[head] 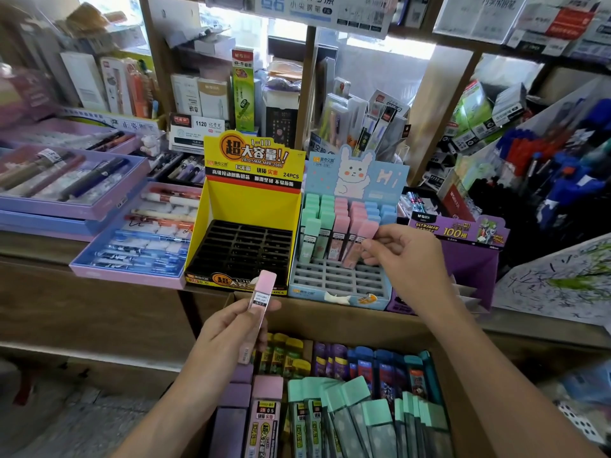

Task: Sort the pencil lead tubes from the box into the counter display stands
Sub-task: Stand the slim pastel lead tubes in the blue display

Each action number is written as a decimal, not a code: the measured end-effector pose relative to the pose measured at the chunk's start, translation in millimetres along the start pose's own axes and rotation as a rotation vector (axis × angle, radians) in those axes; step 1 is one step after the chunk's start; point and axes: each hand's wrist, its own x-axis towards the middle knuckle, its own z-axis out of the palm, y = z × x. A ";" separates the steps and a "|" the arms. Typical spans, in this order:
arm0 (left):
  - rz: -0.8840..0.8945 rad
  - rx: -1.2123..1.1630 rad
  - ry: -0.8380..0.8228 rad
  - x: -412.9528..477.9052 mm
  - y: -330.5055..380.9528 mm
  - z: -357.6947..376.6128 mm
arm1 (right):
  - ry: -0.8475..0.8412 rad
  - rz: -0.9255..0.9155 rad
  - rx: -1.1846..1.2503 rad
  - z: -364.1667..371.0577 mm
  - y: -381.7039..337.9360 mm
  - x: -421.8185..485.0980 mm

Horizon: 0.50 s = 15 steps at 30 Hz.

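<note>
Straight ahead in the head view, two stands sit side by side on a wooden counter: a yellow stand with black slots and a blue rabbit stand partly filled with mint, pink and blue tubes. The right hand pinches a pink-capped tube, tilted, its lower end at the grey slots beside the pink row. The left hand grips a second pink tube upright above the cardboard box, which holds more tubes. Lilac pen trays crowd the left and a purple stand sits to the right.
</note>
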 end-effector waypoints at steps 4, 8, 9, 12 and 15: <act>0.008 -0.017 -0.007 -1.2 1.5 1.3 | -0.011 0.000 -0.086 2.1 4.2 4.8; 0.027 -0.031 -0.009 -1.8 2.3 2.6 | -0.062 -0.002 -0.210 5.9 5.5 9.6; 0.038 -0.017 -0.006 -2.0 2.5 2.8 | -0.068 -0.001 -0.233 7.4 5.6 10.0; 0.087 0.021 -0.010 -2.5 2.0 3.2 | -0.064 0.014 -0.263 12.3 6.3 11.7; 0.104 0.020 -0.004 -3.1 2.4 3.7 | -0.056 0.018 -0.285 15.5 7.6 12.9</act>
